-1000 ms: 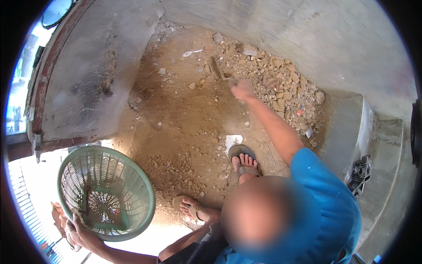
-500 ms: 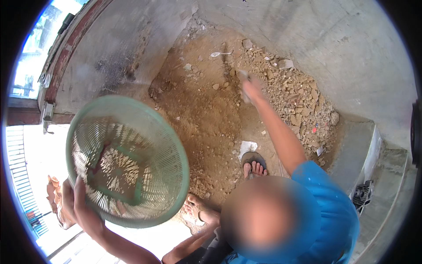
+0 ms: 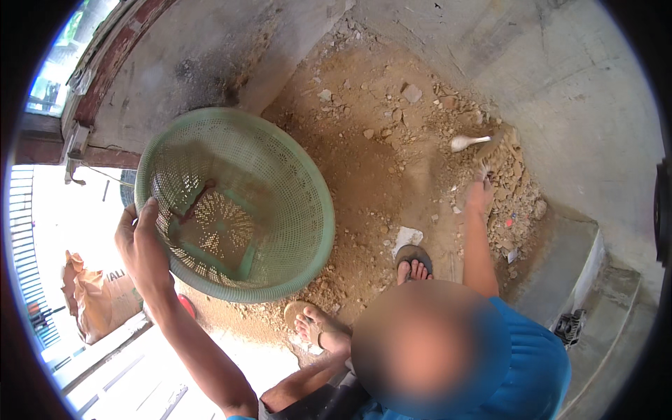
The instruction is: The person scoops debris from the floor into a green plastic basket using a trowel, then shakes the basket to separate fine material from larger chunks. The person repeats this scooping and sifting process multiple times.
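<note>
On the left side, my left hand (image 3: pixel 143 234) grips the rim of a round green plastic basket (image 3: pixel 294 164) with perforated walls. The basket is tilted, its mouth facing up, and a dark red strip (image 3: pixel 197 201) shows inside on its bottom. My right hand (image 3: pixel 480 187) reaches to the rubble pile (image 3: pixel 514 178) at the right, its fingers closed and blurred. A brownish flat shape (image 3: pixel 495 145) lies just beyond them; whether I hold it cannot be made out. Near that hand is a white spoon-shaped thing (image 3: pixel 469 143).
Loose soil and stones cover the dirt floor (image 3: pixel 364 178) between concrete walls (image 3: pixel 560 91). Concrete steps (image 3: pixel 553 262) stand at the right, bearing a dark ribbed object (image 3: pixel 570 327). A torn brown sack (image 3: pixel 101 301) sits at the left. A white scrap (image 3: pixel 407 238) lies by my sandalled foot.
The basket has shifted up and right with my left hand. My right hand has come nearer and right, into the rubble pile. The white spoon-shaped thing has moved right to the pile.
</note>
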The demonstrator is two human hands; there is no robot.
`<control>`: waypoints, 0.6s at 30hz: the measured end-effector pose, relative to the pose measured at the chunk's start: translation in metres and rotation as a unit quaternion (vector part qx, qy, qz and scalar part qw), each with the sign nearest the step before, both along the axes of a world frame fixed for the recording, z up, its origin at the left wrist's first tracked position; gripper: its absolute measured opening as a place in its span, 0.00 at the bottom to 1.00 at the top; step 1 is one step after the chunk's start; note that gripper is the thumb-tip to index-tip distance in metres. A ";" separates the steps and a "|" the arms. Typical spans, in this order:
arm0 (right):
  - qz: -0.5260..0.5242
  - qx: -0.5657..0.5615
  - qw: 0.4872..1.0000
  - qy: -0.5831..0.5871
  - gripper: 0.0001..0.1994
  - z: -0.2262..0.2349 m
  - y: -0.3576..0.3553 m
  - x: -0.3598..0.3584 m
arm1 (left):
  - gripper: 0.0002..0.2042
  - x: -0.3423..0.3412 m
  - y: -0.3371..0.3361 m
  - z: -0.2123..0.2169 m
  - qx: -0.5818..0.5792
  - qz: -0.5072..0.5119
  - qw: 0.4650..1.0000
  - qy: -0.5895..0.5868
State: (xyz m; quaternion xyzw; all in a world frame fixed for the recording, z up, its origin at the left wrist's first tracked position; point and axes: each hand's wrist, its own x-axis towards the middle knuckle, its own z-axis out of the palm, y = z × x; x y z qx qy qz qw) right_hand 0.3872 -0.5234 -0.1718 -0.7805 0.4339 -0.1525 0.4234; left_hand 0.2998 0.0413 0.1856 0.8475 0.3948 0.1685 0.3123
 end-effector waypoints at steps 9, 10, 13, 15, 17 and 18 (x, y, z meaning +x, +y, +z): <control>0.011 0.171 0.979 -0.111 0.26 0.036 0.004 -0.074 | 0.16 0.006 0.020 -0.019 -0.191 -0.094 0.969 -0.128; 0.034 0.101 0.994 -0.004 0.25 0.037 0.016 -0.077 | 0.17 0.008 0.019 -0.020 -0.163 -0.090 0.976 -0.117; 0.244 0.004 0.963 0.114 0.26 0.038 0.043 -0.077 | 0.22 0.016 0.015 -0.024 -0.124 -0.113 0.981 -0.101; 0.204 -0.023 0.963 0.175 0.27 0.042 0.045 -0.078 | 0.25 0.020 0.014 -0.024 -0.085 -0.122 0.985 -0.089; 0.134 0.022 0.981 0.135 0.28 0.048 0.036 -0.084 | 0.28 0.022 0.017 -0.023 -0.064 -0.138 0.984 -0.097; 0.113 0.007 0.985 0.131 0.28 0.052 0.031 -0.089 | 0.29 0.023 0.020 -0.022 -0.070 -0.139 0.983 -0.097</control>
